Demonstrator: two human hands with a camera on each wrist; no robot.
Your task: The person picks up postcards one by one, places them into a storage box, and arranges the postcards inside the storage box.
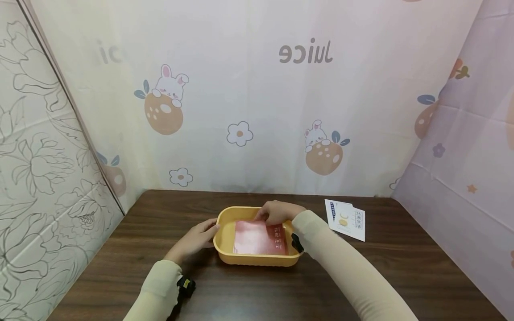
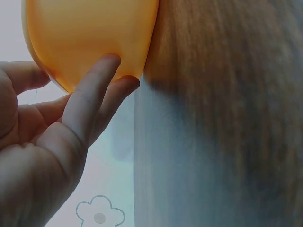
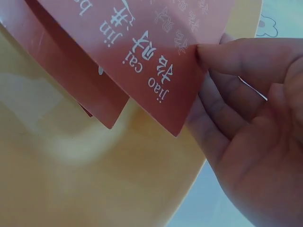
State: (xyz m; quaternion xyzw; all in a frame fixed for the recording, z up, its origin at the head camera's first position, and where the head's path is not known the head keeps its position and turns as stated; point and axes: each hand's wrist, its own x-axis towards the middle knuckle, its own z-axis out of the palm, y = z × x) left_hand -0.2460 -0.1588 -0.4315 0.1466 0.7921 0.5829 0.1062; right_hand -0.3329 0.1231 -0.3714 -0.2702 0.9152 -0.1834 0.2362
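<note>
A yellow plastic basin (image 1: 257, 260) stands on the table with red cards (image 1: 261, 238) inside it. My left hand (image 1: 197, 240) holds the basin's left end; in the left wrist view its fingers (image 2: 90, 99) lie against the outer wall and the thumb is at the rim. My right hand (image 1: 279, 212) is over the basin's far right side. In the right wrist view it pinches the edge of a red card (image 3: 161, 90) with white lettering, thumb on the printed face. Another red card (image 3: 106, 106) shows beneath, apart from the first at the corner.
Two white printed cards (image 1: 353, 223) overlap on the dark wood table (image 1: 385, 276), to the right of the basin. A patterned curtain (image 1: 249, 98) hangs along the table's back edge, with more curtain at both sides.
</note>
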